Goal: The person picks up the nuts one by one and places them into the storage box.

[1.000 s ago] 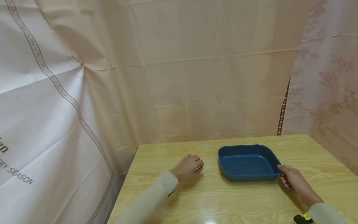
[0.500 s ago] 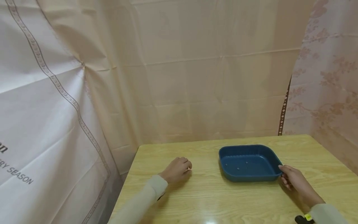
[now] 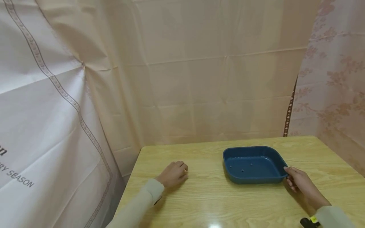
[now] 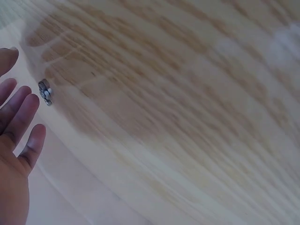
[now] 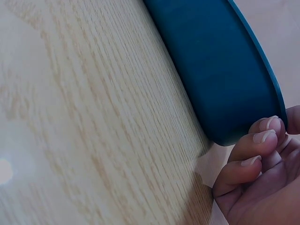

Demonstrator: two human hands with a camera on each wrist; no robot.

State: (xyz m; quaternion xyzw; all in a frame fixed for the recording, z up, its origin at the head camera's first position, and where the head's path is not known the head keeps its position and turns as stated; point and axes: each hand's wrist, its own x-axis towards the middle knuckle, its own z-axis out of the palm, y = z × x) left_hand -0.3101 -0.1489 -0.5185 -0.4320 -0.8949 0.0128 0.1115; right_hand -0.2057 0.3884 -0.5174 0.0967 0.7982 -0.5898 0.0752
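A dark blue plastic tray (image 3: 258,169) with rounded corners stands on the wooden table. My right hand (image 3: 300,183) grips its near right corner; in the right wrist view the thumb and curled fingers (image 5: 243,171) pinch the tray wall (image 5: 220,65). Three small round metal pieces, one of them a ring-like piece (image 3: 242,170), lie spread on the tray's floor. Left of the tray, my left hand (image 3: 173,174) hovers low over the table. The left wrist view shows its fingers (image 4: 21,112) loosely bent and apart, near a cluster of small metal pieces (image 4: 45,92) on the tabletop.
The light wood-grain table (image 3: 211,202) ends at a beige cloth hanging (image 3: 214,95) behind it. A white cloth (image 3: 57,126) hangs at the left and a floral one (image 3: 339,88) at the right. A black and yellow object (image 3: 310,222) shows by the right sleeve.
My left hand has moved left across the table, away from the tray. The right hand keeps its grip on the corner, and the tray stays in place.
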